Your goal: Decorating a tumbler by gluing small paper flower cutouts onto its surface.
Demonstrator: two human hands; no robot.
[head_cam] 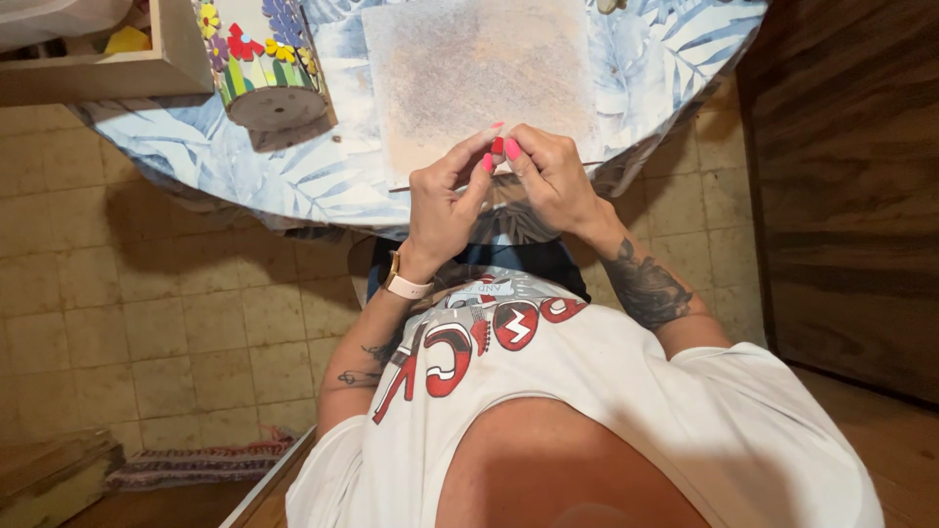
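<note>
pinching a tiny white-and-red piece (498, 147) between the fingertips of both, the left hand (445, 200) and right hand (553, 176) meet at centre frame, equally near it, just over the near edge of the square grey-brown board (479, 68) on the leaf-patterned bench (323, 166); its long axis is too small to tell.

Bare hands with pink-painted nails: two, left (442, 200), right (554, 176)
Grey square work board (469, 73): one, just beyond the fingertips
Flower-mosaic cylindrical pot (262, 59): one, far left of the fingertips
Wooden tray (117, 68): one, beyond the pot
Pale wristwatch (403, 284): one, behind the left hand
</note>
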